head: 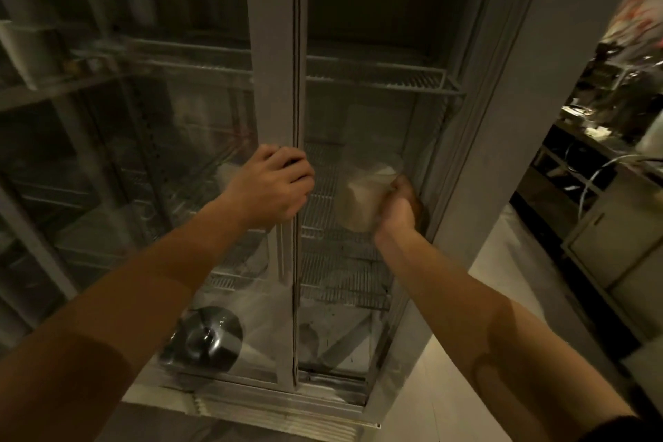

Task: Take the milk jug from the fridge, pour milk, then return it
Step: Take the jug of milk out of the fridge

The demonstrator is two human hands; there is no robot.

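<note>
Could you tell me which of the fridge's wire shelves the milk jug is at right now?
The middle wire shelf, on the open right side: the right hand holds the milk jug just above it. The upper shelf and the lower shelf look bare there.

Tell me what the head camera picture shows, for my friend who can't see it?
A person stands at a glass-door fridge, the right hand holding a pale milk jug at a wire shelf inside. The left hand has its grip around the edge of the door frame. The picture is dim and blurry.
</note>
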